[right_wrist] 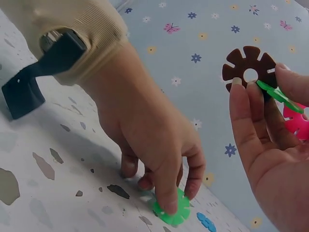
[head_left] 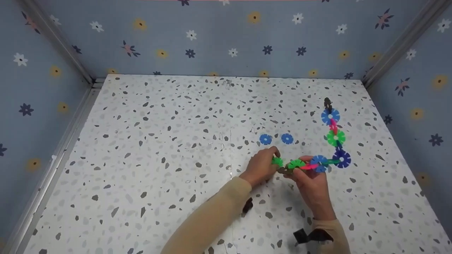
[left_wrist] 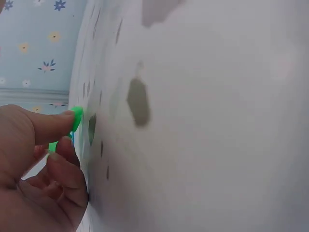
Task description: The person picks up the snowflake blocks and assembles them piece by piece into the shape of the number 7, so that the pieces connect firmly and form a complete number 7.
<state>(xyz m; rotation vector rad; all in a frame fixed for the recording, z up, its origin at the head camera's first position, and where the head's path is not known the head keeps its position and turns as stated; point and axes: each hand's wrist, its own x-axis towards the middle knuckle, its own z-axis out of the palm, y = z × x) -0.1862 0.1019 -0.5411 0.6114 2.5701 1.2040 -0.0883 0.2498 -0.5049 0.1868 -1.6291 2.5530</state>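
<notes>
My left hand (head_left: 260, 165) pinches a loose green notched disc (right_wrist: 175, 209) between thumb and fingers, low over the table. The disc (left_wrist: 77, 118) is also visible at the fingertips in the left wrist view. My right hand (head_left: 313, 185) holds one end of a chain of interlocked flower-shaped discs. At that end a brown disc (right_wrist: 234, 63) is slotted with a green disc (right_wrist: 280, 96), which the fingers pinch; a pink disc (right_wrist: 295, 121) comes after it. The chain continues through a light blue disc (head_left: 319, 163) to a dark blue disc (head_left: 342, 159), where it bends away from me.
Two loose blue discs (head_left: 265, 139) (head_left: 287, 138) lie on the speckled white table (head_left: 159, 141) beyond my left hand. The chain's far part runs through a green disc (head_left: 335, 137) and a blue disc (head_left: 330, 116). Flower-patterned walls (head_left: 226, 35) border the table.
</notes>
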